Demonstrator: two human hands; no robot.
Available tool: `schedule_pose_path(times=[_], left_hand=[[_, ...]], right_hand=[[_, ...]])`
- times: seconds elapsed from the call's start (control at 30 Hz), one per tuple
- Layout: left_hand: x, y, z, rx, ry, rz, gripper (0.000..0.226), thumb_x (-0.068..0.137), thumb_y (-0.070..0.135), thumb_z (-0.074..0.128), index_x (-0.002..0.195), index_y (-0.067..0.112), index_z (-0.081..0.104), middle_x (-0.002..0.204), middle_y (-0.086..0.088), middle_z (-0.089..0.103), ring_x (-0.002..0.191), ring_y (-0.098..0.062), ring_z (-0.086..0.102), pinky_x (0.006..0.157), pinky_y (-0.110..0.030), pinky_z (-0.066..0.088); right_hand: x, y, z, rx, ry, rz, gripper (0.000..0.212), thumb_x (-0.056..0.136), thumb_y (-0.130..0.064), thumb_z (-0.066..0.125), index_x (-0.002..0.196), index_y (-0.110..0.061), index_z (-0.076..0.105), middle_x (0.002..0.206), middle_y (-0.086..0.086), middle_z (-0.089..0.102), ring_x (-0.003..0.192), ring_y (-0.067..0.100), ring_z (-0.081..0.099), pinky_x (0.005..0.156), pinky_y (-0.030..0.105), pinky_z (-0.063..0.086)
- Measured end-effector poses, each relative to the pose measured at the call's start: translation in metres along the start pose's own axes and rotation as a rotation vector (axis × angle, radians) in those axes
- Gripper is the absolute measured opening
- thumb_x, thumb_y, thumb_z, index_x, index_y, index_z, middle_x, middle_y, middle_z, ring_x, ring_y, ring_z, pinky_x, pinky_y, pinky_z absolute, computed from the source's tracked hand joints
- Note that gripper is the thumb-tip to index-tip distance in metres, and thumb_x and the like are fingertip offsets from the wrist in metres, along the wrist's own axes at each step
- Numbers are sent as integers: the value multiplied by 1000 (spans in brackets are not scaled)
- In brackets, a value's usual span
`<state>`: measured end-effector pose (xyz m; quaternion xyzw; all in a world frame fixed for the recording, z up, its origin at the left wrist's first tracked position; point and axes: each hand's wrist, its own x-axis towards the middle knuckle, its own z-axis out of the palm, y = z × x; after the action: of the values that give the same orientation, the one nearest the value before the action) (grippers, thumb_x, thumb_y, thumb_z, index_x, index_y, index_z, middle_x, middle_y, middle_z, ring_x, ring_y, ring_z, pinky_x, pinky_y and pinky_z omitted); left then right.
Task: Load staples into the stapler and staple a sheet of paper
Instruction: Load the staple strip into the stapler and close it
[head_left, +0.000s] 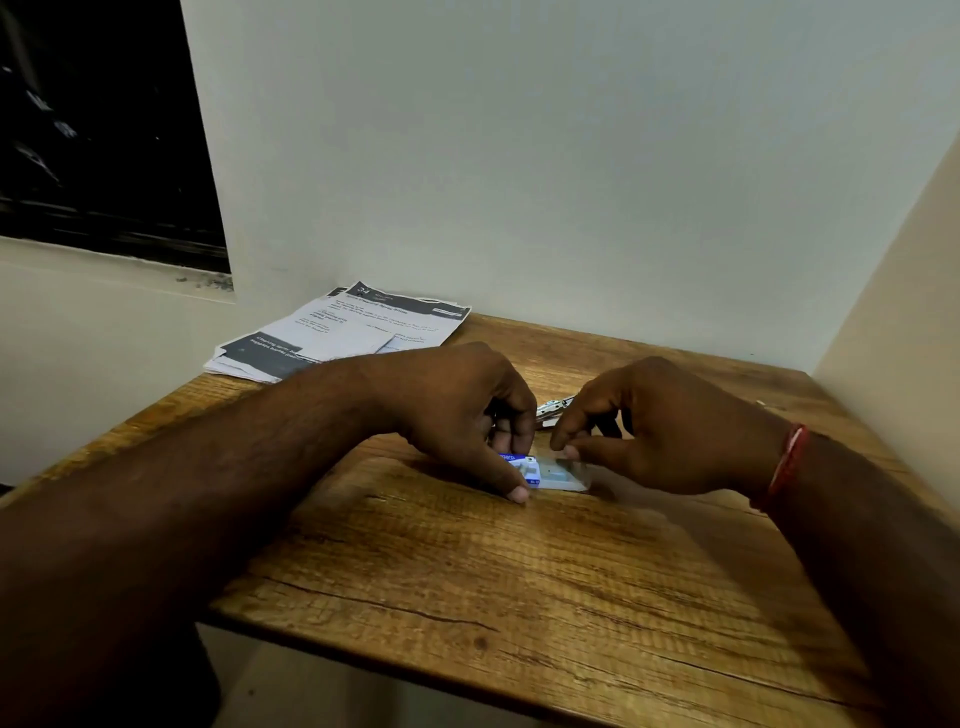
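A small blue-and-white staple box (540, 472) lies on the wooden table (519, 582) between my hands. My left hand (462, 410) pins its left end with thumb and fingers. My right hand (649, 426) pinches the box's pale right end, which sticks out as if slid open. Behind the hands, a metal stapler (553, 410) shows only as a shiny sliver; most of it is hidden. A stack of printed paper sheets (343, 332) rests at the table's far left corner.
The table stands in a corner, with a white wall (571, 156) behind and another wall close on the right. A dark window (98, 130) is at the upper left. A red thread band (787, 462) circles my right wrist.
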<state>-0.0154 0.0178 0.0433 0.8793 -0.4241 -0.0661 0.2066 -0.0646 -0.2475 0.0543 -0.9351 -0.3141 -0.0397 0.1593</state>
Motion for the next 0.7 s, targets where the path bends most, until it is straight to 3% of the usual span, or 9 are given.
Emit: schedule_pose_path(times=[0.07,0.17,0.27,0.4,0.5,0.63,0.7], left_hand=[[0,0,0,0,-1,0,36,78,48,103,97,25,83,86,8,82,58,8,64,58,-9,49],[-1,-1,-1,-7,0,0,36,78,48,103,97,24,83,87,7,82,58,8,64,59,-11,51],[-2,-3,-3,-16,-1,-2,36,77,47,104,97,24,83,86,8,82,58,7,64,59,-11,51],[-2,-4,-4,-11,-3,-9,35,78,44,104,97,24,84,84,11,80,59,7,65,58,-9,49],[-1,-4,-4,-15,1,-9,33,79,42,104,97,22,84,81,9,80,58,8,65,58,-7,49],[-1,-3,-5,-11,-6,-8,34,79,43,104,97,22,84,75,12,78,59,8,65,56,-7,47],[-1,-2,-5,-2,-2,-8,34,79,44,103,97,23,85,75,12,77,59,7,66,56,-7,47]], right_hand=[[-1,3,-6,47,2,33,12,94,-41,86,104,-47,85,96,-27,79,84,4,71,65,15,52],[-7,8,-17,101,-129,122,38,77,-61,93,111,-50,80,102,-24,78,88,3,72,71,18,54],[-9,11,-19,232,-240,184,51,72,-43,102,119,-40,81,104,-16,81,89,5,76,74,17,58],[-3,13,-8,308,-223,157,44,81,-18,100,119,-29,81,102,-7,86,93,12,82,87,26,64],[0,13,-4,345,-161,141,36,84,-17,98,114,-27,82,101,-6,87,95,13,83,93,30,66],[2,15,2,357,-97,125,22,83,-22,98,102,-28,88,98,-6,87,92,14,83,87,29,66],[3,15,3,325,-83,120,17,85,-26,96,99,-33,90,95,-6,87,90,17,82,87,37,66]])
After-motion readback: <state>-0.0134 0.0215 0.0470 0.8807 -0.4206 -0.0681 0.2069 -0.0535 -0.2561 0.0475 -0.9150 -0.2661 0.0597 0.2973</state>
